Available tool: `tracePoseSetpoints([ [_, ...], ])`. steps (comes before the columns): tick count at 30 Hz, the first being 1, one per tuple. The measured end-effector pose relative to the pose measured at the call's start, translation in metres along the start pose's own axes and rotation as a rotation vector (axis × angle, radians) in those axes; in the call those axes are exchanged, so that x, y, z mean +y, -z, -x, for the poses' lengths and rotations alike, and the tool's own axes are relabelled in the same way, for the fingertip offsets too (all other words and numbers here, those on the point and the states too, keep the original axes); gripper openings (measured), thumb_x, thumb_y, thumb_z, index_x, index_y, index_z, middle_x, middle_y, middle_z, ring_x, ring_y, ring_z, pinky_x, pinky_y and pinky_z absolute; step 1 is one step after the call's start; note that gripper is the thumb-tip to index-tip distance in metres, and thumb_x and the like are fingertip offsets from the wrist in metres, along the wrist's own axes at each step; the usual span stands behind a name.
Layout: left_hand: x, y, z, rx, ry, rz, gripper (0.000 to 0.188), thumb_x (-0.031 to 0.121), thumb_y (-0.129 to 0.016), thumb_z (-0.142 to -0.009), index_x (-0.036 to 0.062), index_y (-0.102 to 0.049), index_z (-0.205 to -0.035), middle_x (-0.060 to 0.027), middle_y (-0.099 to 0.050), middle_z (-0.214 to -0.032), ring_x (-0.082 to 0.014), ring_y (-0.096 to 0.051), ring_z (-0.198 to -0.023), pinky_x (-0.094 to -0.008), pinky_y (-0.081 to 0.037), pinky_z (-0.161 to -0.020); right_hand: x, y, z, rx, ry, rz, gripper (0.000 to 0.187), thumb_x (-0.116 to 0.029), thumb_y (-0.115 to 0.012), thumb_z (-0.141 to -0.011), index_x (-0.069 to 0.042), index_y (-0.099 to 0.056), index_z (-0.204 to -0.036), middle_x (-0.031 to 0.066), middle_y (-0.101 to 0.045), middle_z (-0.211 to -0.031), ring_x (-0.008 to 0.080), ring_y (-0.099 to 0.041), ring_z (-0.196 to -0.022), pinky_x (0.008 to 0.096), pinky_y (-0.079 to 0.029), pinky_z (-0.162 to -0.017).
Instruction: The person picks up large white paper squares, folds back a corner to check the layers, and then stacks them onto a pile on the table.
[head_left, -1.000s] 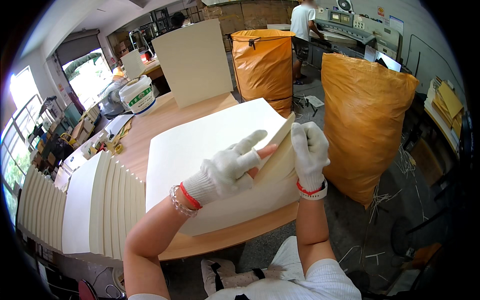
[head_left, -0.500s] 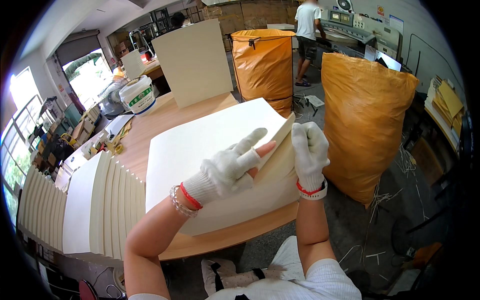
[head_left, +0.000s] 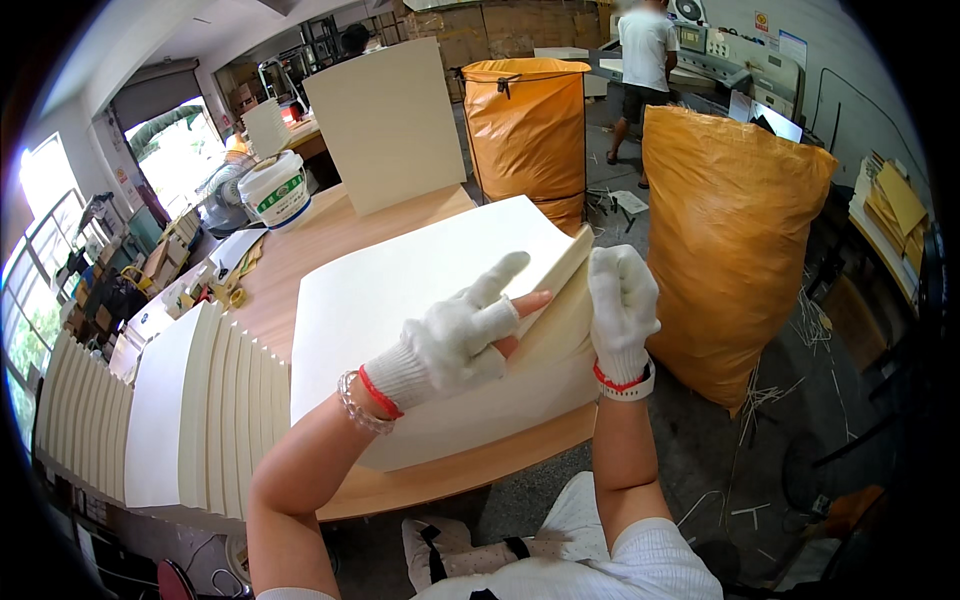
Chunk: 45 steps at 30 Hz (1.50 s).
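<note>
A large stack of white paper sheets point(head_left: 400, 265) lies on the wooden table in front of me, its right edge bent upward. My right hand point(head_left: 622, 300), in a white knit glove, is closed at that raised edge and pinches the upturned sheets point(head_left: 567, 290). My left hand point(head_left: 462, 335), gloved with bare fingertips showing, rests over the stack beside the fold. Its index finger stretches out and its fingers are apart, the lower ones partly hidden under the palm.
Fanned stacks of thick paper point(head_left: 225, 400) stand at the left table edge. Behind are an upright board point(head_left: 390, 125) and a white bucket point(head_left: 275, 190). Two orange sacks point(head_left: 730, 250) stand right and beyond, with paper strips on the floor. A person point(head_left: 645, 70) is near a machine.
The person in the background has shifted right and turned. My right hand has moved very slightly with the raised sheet edge; my left hand stays nearly in place.
</note>
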<state>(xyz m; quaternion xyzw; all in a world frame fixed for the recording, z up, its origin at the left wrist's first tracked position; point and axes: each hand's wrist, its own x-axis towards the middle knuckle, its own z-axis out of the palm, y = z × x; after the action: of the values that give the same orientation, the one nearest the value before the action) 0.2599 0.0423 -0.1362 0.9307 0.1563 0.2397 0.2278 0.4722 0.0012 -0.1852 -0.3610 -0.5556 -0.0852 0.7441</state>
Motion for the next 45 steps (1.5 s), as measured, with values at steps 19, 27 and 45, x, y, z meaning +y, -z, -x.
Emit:
tracePoseSetpoints([
  [19, -0.003, -0.003, -0.002, -0.027, -0.057, -0.054, 0.042, -0.008, -0.069, -0.072, 0.0069, -0.066, -0.112, -0.0237, -0.052, -0.147, -0.0323, -0.069, -0.102, -0.0309, -0.056, -0.079, 0.001, 0.003, 0.002, -0.034, -0.204, 0.019, 0.034, -0.010, -0.060, -0.103, 0.000, -0.047, -0.073, 0.0036, -0.046, -0.069, 0.0111, -0.043, -0.063, 0.0318, -0.036, -0.058],
  [27, -0.010, -0.010, -0.001, 0.112, -0.077, -0.042, 0.028, -0.006, -0.064, -0.075, 0.0064, -0.063, -0.100, -0.0271, -0.051, -0.145, -0.0365, -0.069, -0.100, -0.0365, -0.057, -0.084, 0.000, 0.003, 0.002, -0.012, -0.186, 0.036, 0.033, -0.011, -0.060, -0.103, 0.000, -0.049, -0.074, 0.0042, -0.046, -0.068, 0.0114, -0.042, -0.062, 0.0328, -0.037, -0.057],
  [45, 0.000, -0.009, 0.000, 0.112, 0.033, -0.109, 0.040, 0.006, -0.088, -0.071, 0.0073, -0.070, -0.106, -0.0259, -0.033, -0.161, -0.0369, -0.063, -0.120, -0.0389, -0.053, -0.094, 0.000, 0.004, 0.002, 0.009, -0.208, -0.022, 0.033, -0.010, -0.061, -0.103, -0.001, -0.049, -0.073, 0.0019, -0.047, -0.067, 0.0081, -0.042, -0.061, 0.0304, -0.036, -0.056],
])
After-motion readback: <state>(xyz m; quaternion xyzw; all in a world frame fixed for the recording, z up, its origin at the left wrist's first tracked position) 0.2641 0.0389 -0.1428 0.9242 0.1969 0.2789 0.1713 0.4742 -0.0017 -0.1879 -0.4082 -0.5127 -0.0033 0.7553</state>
